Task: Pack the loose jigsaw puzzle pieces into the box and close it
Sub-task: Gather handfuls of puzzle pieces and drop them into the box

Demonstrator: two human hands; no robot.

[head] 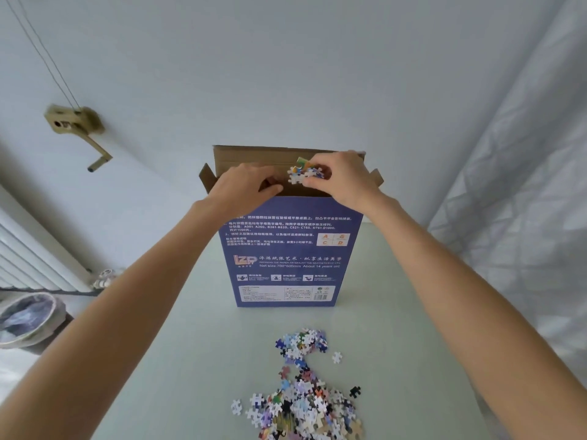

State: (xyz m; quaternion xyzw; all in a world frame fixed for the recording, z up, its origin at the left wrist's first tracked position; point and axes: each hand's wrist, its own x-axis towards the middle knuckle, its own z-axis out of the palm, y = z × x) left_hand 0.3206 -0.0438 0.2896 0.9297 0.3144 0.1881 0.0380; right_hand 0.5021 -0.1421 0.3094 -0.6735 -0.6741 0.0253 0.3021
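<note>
A blue puzzle box (290, 252) is stood upright on the pale worktop (197, 344), its brown top flaps (254, 158) folded open. A small cluster of jigsaw pieces (303, 174) is pinched in the curled fingers of the right hand (343, 181), directly over the box mouth. The near edge of the opening is gripped by the left hand (246, 182), its fingers hooked over the rim so that the box is steadied and the slot kept wide. Most of the loose pieces are left in a heap (305, 395) on the worktop nearer the person, well apart from the box, with a few strays beside it, among them a white piece (336, 357) and a black piece (354, 391). The task is judged to be early, since so much remains unpacked. Several risks can be foreseen: because the box is tall, narrow and stood on end, it could be tipped if the steadying grip were eased or the rim pushed; pieces released off centre could be caught on a flap and dropped behind the box or off the far edge; and interlocked pieces could be broken apart and scattered on release. How full the box is cannot be told.
</note>
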